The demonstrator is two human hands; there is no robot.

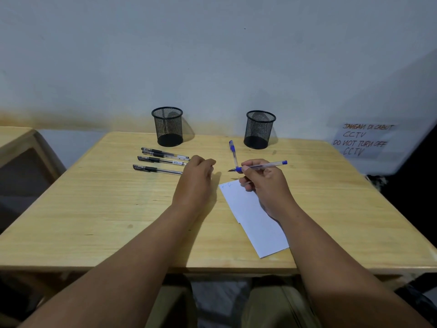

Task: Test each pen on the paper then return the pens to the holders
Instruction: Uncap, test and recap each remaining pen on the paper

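Pens lie across my wooden table (pixel 106 209), seen from the camera on my head. My right hand (pixel 266 183) pinches an uncapped blue pen (pixel 261 166) between thumb and fingers, its tip pointing left and held just above the table, a little beyond the far corner of the white paper (pixel 255 223). That paper lies slanted under my right wrist, with a couple of small marks at its far corner. A second blue pen (pixel 233 153), capped, lies on the table just beyond my right hand, pointing towards the right holder (pixel 259 129). My left hand (pixel 196 176) rests on the table with its fingers curled loosely; I cannot tell whether they hold anything, since the knuckles hide what is under them. Just left of that hand lie the black pens (pixel 162 159), roughly side by side with their capped ends to the left, and their near ends reach to my left knuckles. The left holder (pixel 167 126), black mesh like the other, stands upright at the far edge near the wall, well apart from its twin. A handwritten notice (pixel 361 140) about CCTV hangs at the right.
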